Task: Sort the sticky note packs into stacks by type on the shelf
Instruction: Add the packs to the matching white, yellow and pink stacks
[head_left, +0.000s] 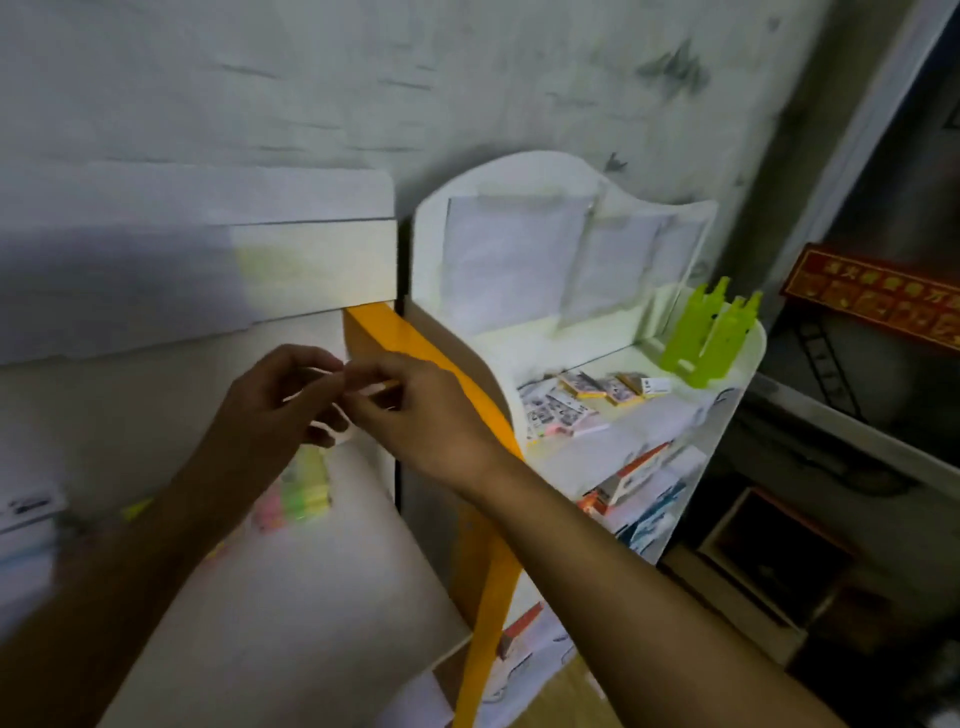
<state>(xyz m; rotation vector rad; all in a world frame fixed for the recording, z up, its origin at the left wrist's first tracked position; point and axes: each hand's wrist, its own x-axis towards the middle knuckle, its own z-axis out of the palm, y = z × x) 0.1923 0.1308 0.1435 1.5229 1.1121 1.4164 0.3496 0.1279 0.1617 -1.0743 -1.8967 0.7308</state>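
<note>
My left hand and my right hand meet above the white shelf, fingertips together. They seem to pinch a thin pale pack between them, but blur hides it. Below my left hand a pack of pink, green and yellow sticky notes lies on the shelf. More small packs lie on the right white rack.
An orange side panel separates the shelf from the right rack. A lime green plastic holder stands on the rack's top tier. Boxed items fill lower tiers. A stack of packs sits at the far left.
</note>
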